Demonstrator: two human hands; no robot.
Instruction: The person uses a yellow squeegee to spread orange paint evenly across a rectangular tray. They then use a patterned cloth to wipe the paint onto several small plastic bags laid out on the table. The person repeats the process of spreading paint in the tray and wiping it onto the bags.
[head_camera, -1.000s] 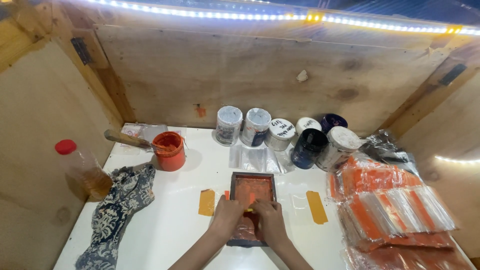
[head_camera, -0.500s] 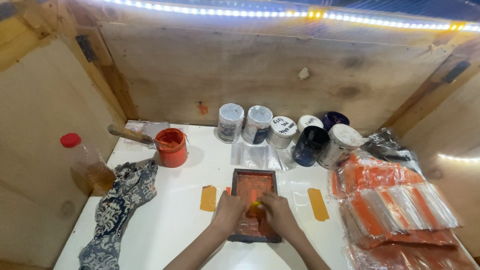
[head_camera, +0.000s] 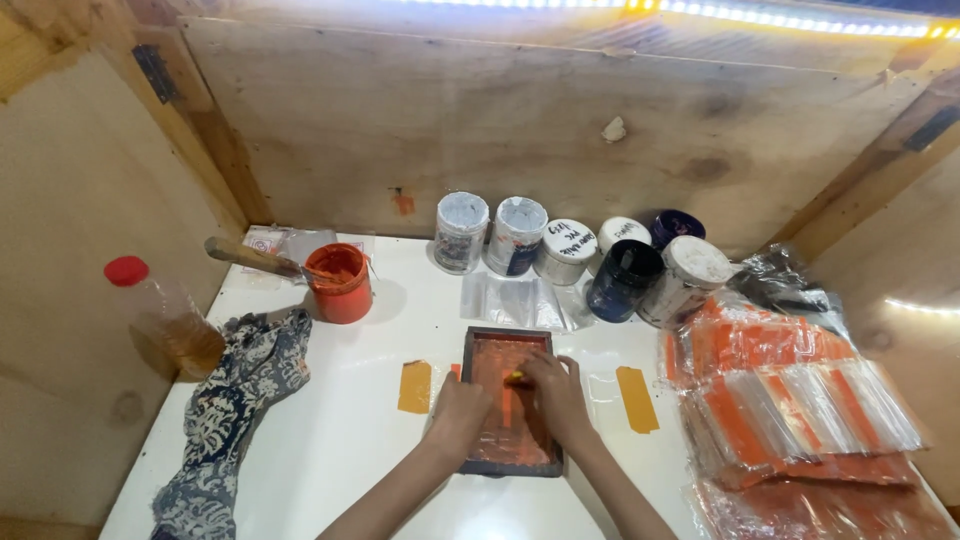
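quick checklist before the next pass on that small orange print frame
1. Frame flat on the white table: ok.
2. Left hand bracing the frame's left edge: ok.
3. Right hand on the screen, small yellow-tipped tool under its fingers: ok; grip cannot tell.
4. Orange paint pot upright, apart from the frame: ok.
5. Patterned rag beside the work: ok.
6. Piece under the frame aligned: cannot tell.

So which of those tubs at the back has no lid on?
The orange tub on the left, standing apart from the row of lidded jars. Its top is open, showing orange paint inside, and a wooden-handled tool rests at its rim.
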